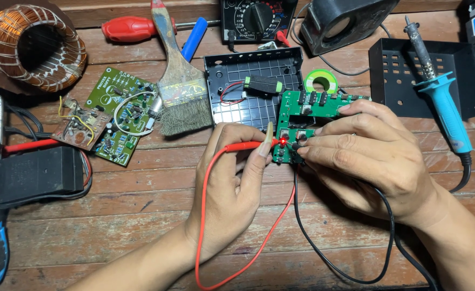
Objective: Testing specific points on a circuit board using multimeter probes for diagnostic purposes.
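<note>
Worn wooden planks [140, 215] form the bench, crossed nearest the camera by red and black leads. Just beyond, the left hand [232, 188] pinches a red probe [248, 145] and the right hand [366, 156] pinches a black probe [297, 146], both tips touching a small green circuit board [302, 113] with a red light glowing. Farther back lie an open black case [248, 81], a paintbrush [181, 91] and a multimeter [256, 19].

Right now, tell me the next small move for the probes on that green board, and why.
Probably hold both tips steady. The left hand presses the red probe to the small green board, where a red light glows; the right hand sets the black probe beside it. A slip would likely break contact.
</note>
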